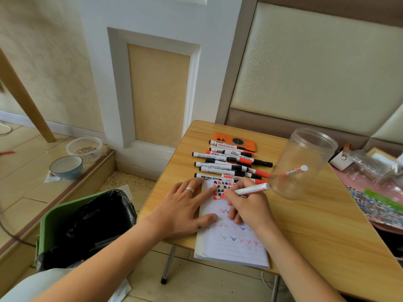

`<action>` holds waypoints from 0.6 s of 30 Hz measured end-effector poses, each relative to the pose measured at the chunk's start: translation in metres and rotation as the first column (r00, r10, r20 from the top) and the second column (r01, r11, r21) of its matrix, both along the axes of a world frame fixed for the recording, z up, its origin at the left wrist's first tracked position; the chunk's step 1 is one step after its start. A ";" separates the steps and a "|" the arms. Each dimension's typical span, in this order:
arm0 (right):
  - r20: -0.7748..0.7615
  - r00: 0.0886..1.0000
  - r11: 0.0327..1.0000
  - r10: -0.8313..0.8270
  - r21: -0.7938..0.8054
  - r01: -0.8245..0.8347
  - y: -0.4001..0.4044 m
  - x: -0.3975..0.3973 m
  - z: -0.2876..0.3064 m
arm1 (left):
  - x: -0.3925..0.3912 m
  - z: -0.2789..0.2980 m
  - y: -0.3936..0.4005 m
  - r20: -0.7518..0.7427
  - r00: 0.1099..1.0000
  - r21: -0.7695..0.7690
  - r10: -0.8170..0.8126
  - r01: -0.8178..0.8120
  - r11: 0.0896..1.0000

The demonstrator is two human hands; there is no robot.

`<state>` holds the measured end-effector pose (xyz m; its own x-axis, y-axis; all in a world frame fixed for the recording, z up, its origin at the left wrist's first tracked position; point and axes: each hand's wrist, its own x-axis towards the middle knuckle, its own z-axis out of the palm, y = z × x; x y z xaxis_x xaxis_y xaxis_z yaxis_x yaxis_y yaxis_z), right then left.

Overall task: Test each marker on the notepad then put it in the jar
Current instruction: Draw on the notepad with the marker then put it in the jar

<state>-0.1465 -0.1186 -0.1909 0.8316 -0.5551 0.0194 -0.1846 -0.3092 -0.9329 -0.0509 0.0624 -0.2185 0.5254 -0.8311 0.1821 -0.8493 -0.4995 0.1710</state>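
A lined notepad (231, 245) lies at the table's near edge, marked with red, black and blue test strokes. My left hand (185, 208) rests flat on its left side, fingers spread. My right hand (248, 203) grips a white marker (253, 189) with its tip down on the page among red marks. Beyond the pad lies a row of several black and red capped markers (229, 164). A clear plastic jar (303, 162) stands at the right with one red marker (295, 171) inside it.
The small wooden table (305, 225) stands against a padded wall. An orange case (235, 140) lies behind the markers. Clutter in plastic bags (375, 171) sits to the right. A green bin with a black liner (87, 227) stands at the left, and bowls (66, 166) sit on the floor.
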 end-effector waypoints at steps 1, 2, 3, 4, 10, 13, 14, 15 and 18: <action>-0.005 1.000 1.000 -0.003 0.001 0.003 0.000 0.000 0.000 | 0.000 0.001 0.000 -0.004 1.000 0.000 -0.001 0.001 1.000; -0.008 1.000 1.000 -0.004 -0.001 0.004 0.000 0.000 -0.001 | 0.000 0.001 0.000 -0.008 1.000 0.003 -0.001 0.001 1.000; -0.012 1.000 1.000 -0.003 -0.003 0.003 0.000 0.001 -0.001 | 0.000 0.001 0.000 -0.011 1.000 0.006 -0.001 0.001 1.000; -0.015 1.000 1.000 -0.003 -0.006 0.003 0.000 0.001 -0.001 | 0.000 0.001 0.000 -0.013 1.000 0.011 0.000 0.000 1.000; -0.015 1.000 1.000 -0.004 -0.020 0.004 0.000 0.002 -0.002 | 0.000 0.001 -0.001 -0.009 1.000 0.033 -0.001 0.002 0.999; -0.028 1.000 1.000 -0.001 -0.029 0.000 0.000 0.002 -0.002 | 0.001 0.000 0.000 -0.010 1.000 0.027 -0.002 0.002 1.000; -0.032 0.999 1.000 0.000 -0.030 -0.001 0.000 0.002 -0.002 | 0.001 0.000 0.000 -0.011 1.000 0.027 -0.002 0.002 1.000; -0.036 0.999 1.000 0.000 -0.030 -0.001 0.000 0.002 -0.002 | 0.001 0.000 0.000 -0.012 1.000 0.026 -0.001 0.002 1.000; -0.054 0.999 0.999 -0.002 -0.041 -0.001 0.000 0.001 -0.001 | 0.001 0.001 0.000 -0.014 1.000 0.024 0.000 0.000 1.000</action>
<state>-0.1453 -0.1186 -0.1921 0.8317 -0.5552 -0.0024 -0.2344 -0.3472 -0.9080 -0.0501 0.0623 -0.2179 0.5276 -0.8353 0.1547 -0.8471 -0.5034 0.1704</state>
